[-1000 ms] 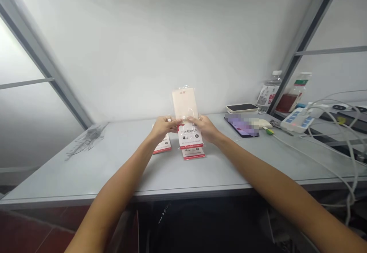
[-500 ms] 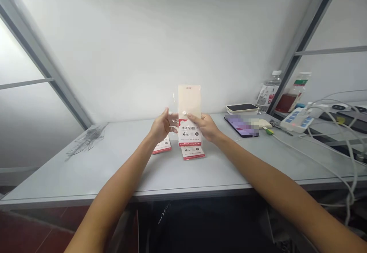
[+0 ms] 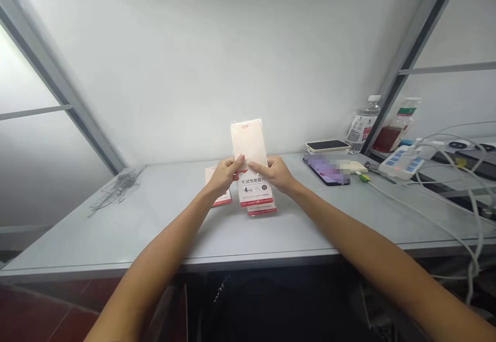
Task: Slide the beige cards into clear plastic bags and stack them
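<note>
A flat ruler set packet [image 3: 250,143], pale cream above and white with red bands and dark print below, is held up over the desk, tilted slightly. My left hand [image 3: 227,174] grips its left edge with the thumb across the front. On the right edge my right hand [image 3: 279,172] is closed, its thumb also on the front. Behind it and lower, a second packet [image 3: 262,211] lies on the desk with only its bottom strip showing. To the left lies another red-and-white packet [image 3: 222,200], partly covered by my left hand.
On the right of the grey desk [image 3: 163,207] are a purple-screened phone [image 3: 325,170], a phone on a white box [image 3: 327,146], two bottles [image 3: 362,125], a power strip [image 3: 403,161] and tangled white cables [image 3: 418,207]. A dark scribbled mark [image 3: 118,189] is at the left. A pale wall stands behind.
My left hand let go of the packet's clear wrapper edge, opened, then closed on the packet's left side. The packet shifted right, then back left, and dropped slightly. My right hand kept hold.
</note>
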`<state>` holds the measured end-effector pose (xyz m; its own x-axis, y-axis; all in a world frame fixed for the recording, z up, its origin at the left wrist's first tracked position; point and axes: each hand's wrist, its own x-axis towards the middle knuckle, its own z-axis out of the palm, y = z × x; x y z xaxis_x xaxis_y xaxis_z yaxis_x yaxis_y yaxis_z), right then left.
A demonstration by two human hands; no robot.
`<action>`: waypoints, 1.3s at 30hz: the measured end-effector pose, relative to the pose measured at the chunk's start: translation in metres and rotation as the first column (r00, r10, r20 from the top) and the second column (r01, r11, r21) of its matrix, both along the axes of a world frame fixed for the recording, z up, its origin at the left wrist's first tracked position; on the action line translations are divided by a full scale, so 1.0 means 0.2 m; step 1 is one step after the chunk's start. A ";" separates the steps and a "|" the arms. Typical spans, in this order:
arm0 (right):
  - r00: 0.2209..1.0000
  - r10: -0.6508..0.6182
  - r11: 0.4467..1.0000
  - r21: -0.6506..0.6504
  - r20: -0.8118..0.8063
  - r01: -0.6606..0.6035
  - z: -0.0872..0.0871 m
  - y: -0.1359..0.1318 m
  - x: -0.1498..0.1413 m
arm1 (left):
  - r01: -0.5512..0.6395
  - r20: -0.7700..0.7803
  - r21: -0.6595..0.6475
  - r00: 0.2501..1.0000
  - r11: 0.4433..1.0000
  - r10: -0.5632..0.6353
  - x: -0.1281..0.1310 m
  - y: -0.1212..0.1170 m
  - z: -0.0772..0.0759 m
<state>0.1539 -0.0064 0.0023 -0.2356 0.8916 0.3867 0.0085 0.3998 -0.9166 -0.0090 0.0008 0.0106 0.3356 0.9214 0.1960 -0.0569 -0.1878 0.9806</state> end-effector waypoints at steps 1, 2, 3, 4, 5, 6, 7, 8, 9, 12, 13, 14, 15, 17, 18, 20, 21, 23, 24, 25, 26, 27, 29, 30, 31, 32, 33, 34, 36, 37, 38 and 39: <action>1.000 -0.001 1.000 0.003 0.003 0.001 0.00 0.00 0.00 | -0.019 -0.024 0.005 1.000 1.000 0.019 0.00 0.00 0.00; 1.000 0.005 1.000 0.006 0.000 -0.005 0.00 0.00 0.00 | -0.033 -0.045 0.008 0.998 0.999 0.033 0.00 0.00 0.00; 1.000 0.015 1.000 0.009 -0.002 -0.015 0.00 0.00 0.00 | -0.042 -0.061 0.010 0.997 0.999 0.043 0.00 0.00 0.00; 1.000 0.019 1.000 0.012 -0.001 -0.019 -0.01 0.00 0.00 | -0.047 -0.071 0.013 0.996 0.999 0.048 -0.01 0.00 0.00; 1.000 0.018 1.000 0.013 0.003 -0.018 -0.01 0.00 0.00 | -0.049 -0.076 0.017 0.996 0.999 0.050 -0.01 0.00 0.00; 1.000 0.016 1.000 0.014 0.007 -0.016 -0.01 0.00 0.00 | -0.047 -0.075 0.025 0.996 0.999 0.049 0.00 0.01 0.00; 1.000 0.016 1.000 0.013 0.014 -0.016 -0.01 0.00 0.00 | -0.043 -0.069 0.033 0.997 0.999 0.046 0.00 0.01 0.00; 1.000 0.019 1.000 0.012 0.021 -0.019 -0.01 0.00 0.00 | -0.042 -0.062 0.042 0.997 0.998 0.045 0.00 0.01 -0.01; 0.999 0.022 1.000 0.013 0.029 -0.023 -0.01 0.00 0.00 | -0.044 -0.056 0.049 0.997 0.998 0.047 0.00 0.01 -0.01; 0.999 0.021 0.999 0.027 0.045 -0.023 -0.02 0.01 0.00 | -0.084 -0.054 0.059 0.995 0.995 0.087 0.00 0.02 -0.02; 0.999 0.015 0.999 0.030 0.045 -0.016 -0.02 0.02 0.00 | -0.110 -0.064 0.063 0.991 0.992 0.114 0.00 0.02 -0.02; 0.999 0.011 1.000 0.027 0.047 -0.013 -0.02 0.03 0.01 | -0.137 -0.081 0.068 0.987 0.988 0.142 0.00 0.02 -0.02; 0.998 0.017 1.000 0.012 0.055 -0.018 -0.02 0.03 0.01 | -0.167 -0.103 0.072 0.979 0.983 0.173 -0.01 0.03 -0.01; 0.994 0.047 0.998 -0.051 0.101 -0.042 -0.02 0.05 0.02 | -0.234 -0.159 0.070 0.957 0.970 0.242 -0.03 0.04 0.00; 0.989 0.059 0.995 -0.091 0.134 -0.047 -0.02 0.06 0.02 | -0.264 -0.190 0.063 0.943 0.962 0.272 -0.04 0.05 0.01; 0.978 0.065 0.986 -0.161 0.199 -0.033 -0.03 0.07 0.03 | -0.326 -0.252 0.049 0.911 0.944 0.327 -0.09 0.08 0.02; 0.974 0.055 0.983 -0.182 0.221 -0.014 -0.03 0.08 0.04 | -0.350 -0.284 0.046 0.893 0.935 0.349 -0.11 0.10 0.03; 0.969 0.034 0.979 -0.201 0.245 0.016 -0.03 0.08 0.04 | -0.399 -0.327 0.052 0.859 0.916 0.393 -0.16 0.13 0.03; 0.967 0.028 0.979 -0.204 0.255 0.026 -0.03 0.08 0.05 | -0.414 -0.343 0.052 0.847 0.909 0.405 -0.18 0.14 0.03; 0.963 0.024 0.978 -0.204 0.267 0.033 -0.03 0.08 0.05 | -0.421 -0.351 0.051 0.841 0.906 0.411 -0.19 0.15 0.02; 0.960 0.020 0.979 -0.203 0.279 0.039 -0.03 0.08 0.05 | -0.420 -0.354 0.050 0.841 0.906 0.410 -0.20 0.16 0.02; 0.956 0.015 0.979 -0.201 0.292 0.046 -0.04 0.08 0.06 | -0.413 -0.354 0.048 0.844 0.909 0.402 -0.20 0.16 0.02; 0.951 0.000 0.978 -0.198 0.310 0.065 -0.04 0.09 0.06 | -0.381 -0.342 0.034 0.864 0.924 0.369 -0.19 0.15 0.01; 0.950 -0.012 0.978 -0.196 0.313 0.077 -0.04 0.09 0.06 | -0.357 -0.332 0.020 0.878 0.934 0.343 -0.17 0.14 0.00; 0.949 -0.025 0.977 -0.192 0.313 0.089 -0.04 0.10 0.06 | -0.331 -0.321 0.001 0.894 0.944 0.313 -0.15 0.13 0.00; 0.949 -0.038 0.977 -0.188 0.314 0.101 -0.05 0.11 0.06 | -0.299 -0.309 -0.022 0.909 0.954 0.278 -0.13 0.12 -0.01; 0.946 -0.053 0.976 -0.182 0.321 0.116 -0.05 0.11 0.06 | -0.269 -0.300 -0.044 0.922 0.962 0.244 -0.11 0.11 -0.02; 0.938 -0.073 0.975 -0.172 0.337 0.138 -0.05 0.12 0.06 | -0.243 -0.304 -0.069 0.929 0.968 0.212 -0.10 0.11 -0.04; 0.898 -0.145 0.967 -0.133 0.415 0.218 -0.05 0.13 0.08 | -0.219 -0.382 -0.112 0.910 0.969 0.161 -0.07 0.10 -0.06; 0.858 -0.185 0.958 -0.105 0.479 0.265 -0.05 0.13 0.08 | -0.222 -0.447 -0.119 0.882 0.968 0.148 -0.07 0.10 -0.08; 0.808 -0.210 0.950 -0.081 0.551 0.302 -0.04 0.14 0.10 | -0.230 -0.515 -0.109 0.845 0.967 0.143 -0.07 0.10 -0.09; 0.759 -0.213 0.945 -0.069 0.615 0.321 -0.04 0.14 0.11 | -0.236 -0.579 -0.085 0.802 0.968 0.145 -0.07 0.10 -0.10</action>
